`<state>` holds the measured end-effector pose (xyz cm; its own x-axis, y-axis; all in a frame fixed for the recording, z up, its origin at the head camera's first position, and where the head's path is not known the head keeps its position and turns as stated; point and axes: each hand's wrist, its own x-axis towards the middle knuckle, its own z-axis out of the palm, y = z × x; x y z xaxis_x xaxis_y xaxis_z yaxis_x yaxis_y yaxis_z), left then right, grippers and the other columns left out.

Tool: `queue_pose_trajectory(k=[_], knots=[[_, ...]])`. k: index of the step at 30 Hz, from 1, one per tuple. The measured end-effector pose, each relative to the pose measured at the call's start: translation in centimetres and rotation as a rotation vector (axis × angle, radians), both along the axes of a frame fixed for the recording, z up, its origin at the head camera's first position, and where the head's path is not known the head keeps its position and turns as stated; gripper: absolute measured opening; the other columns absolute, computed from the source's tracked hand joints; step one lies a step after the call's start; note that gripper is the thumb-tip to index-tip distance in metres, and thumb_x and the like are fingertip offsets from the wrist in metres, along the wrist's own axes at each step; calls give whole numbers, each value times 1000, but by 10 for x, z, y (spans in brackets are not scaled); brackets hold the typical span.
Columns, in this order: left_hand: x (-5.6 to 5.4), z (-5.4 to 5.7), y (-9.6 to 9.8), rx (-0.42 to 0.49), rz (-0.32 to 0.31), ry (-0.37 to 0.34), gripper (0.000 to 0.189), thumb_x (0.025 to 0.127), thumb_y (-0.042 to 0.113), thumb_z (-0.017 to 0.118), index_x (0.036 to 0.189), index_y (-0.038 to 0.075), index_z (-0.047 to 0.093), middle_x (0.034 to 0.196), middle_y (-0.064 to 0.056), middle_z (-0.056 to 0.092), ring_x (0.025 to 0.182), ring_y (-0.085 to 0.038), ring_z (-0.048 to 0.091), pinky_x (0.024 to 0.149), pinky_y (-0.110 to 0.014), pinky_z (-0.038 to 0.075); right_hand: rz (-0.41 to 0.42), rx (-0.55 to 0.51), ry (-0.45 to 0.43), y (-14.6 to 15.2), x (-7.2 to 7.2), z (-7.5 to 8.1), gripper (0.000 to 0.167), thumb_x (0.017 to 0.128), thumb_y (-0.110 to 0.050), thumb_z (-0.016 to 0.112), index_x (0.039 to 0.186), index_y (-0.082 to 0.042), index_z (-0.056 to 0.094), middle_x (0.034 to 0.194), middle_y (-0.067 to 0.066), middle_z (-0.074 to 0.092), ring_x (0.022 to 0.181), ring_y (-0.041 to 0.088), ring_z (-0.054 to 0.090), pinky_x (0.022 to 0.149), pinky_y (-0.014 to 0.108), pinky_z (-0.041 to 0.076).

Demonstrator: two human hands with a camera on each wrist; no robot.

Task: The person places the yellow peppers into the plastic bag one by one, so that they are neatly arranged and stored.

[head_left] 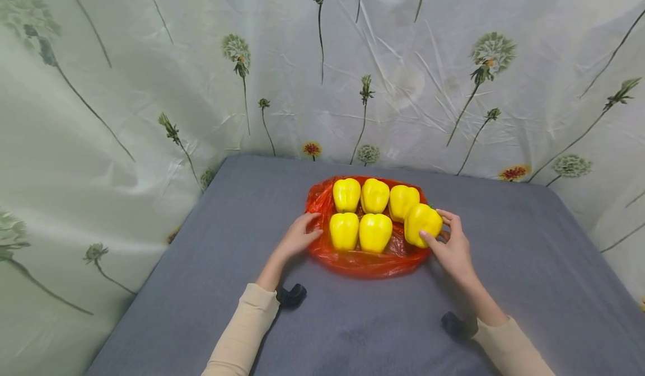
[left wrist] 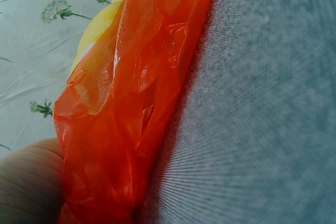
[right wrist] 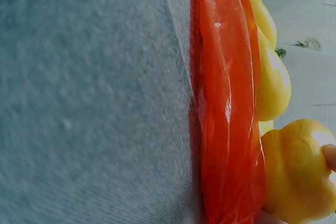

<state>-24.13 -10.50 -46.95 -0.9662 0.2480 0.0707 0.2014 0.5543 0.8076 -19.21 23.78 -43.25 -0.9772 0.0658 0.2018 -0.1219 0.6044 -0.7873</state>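
Note:
A red plastic bag point(head_left: 370, 267) lies with its mouth spread wide, and several yellow bell peppers point(head_left: 344, 231) stand inside it in two rows. My right hand point(head_left: 456, 247) grips one yellow bell pepper point(head_left: 422, 225) at the bag's right side, thumb in front and fingers behind. That held pepper point(right wrist: 296, 174) sits beside the red rim in the right wrist view and looks tilted. At the left rim, my left hand point(head_left: 297, 236) rests against the bag with thumb and fingers apart. In the left wrist view, the bag film point(left wrist: 131, 103) hides most of that hand.
Beneath the bag is a grey cloth-covered table point(head_left: 353, 320). A pale curtain with dandelion prints point(head_left: 302, 85) hangs along the back and sides. Black wrist straps point(head_left: 292, 296) show near both sleeves.

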Motion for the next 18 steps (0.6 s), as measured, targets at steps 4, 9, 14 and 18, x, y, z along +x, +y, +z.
queue_pose_trajectory(k=[4, 9, 14, 18], knots=[[-1, -1, 1, 0, 2, 4, 48, 89, 16, 58, 133, 0, 48, 139, -22, 47, 130, -38, 42, 111, -51, 33, 20, 44, -15, -4, 2, 0, 64, 88, -26, 64, 138, -6, 28, 137, 26, 39, 111, 46, 55, 91, 55, 49], [-1, -2, 1, -4, 2, 9, 48, 89, 15, 58, 133, 0, 48, 138, -22, 48, 130, -38, 43, 111, -51, 33, 54, 92, -62, -9, 3, 0, 64, 88, -25, 64, 138, -6, 29, 138, 24, 39, 114, 44, 52, 92, 56, 48], [-1, -2, 0, -1, 0, 8, 48, 89, 15, 58, 133, -1, 48, 138, -22, 48, 130, -38, 43, 111, -51, 33, 100, 115, -88, -11, 6, -1, 64, 87, -27, 65, 137, -6, 30, 134, 23, 43, 113, 39, 53, 90, 52, 51], [-2, -2, 0, 5, -3, 11, 48, 88, 15, 57, 133, -1, 48, 138, -22, 48, 130, -38, 43, 111, -51, 32, 129, 148, -99, -12, 8, -3, 63, 87, -29, 65, 136, -5, 31, 132, 24, 45, 109, 38, 55, 88, 52, 53]])
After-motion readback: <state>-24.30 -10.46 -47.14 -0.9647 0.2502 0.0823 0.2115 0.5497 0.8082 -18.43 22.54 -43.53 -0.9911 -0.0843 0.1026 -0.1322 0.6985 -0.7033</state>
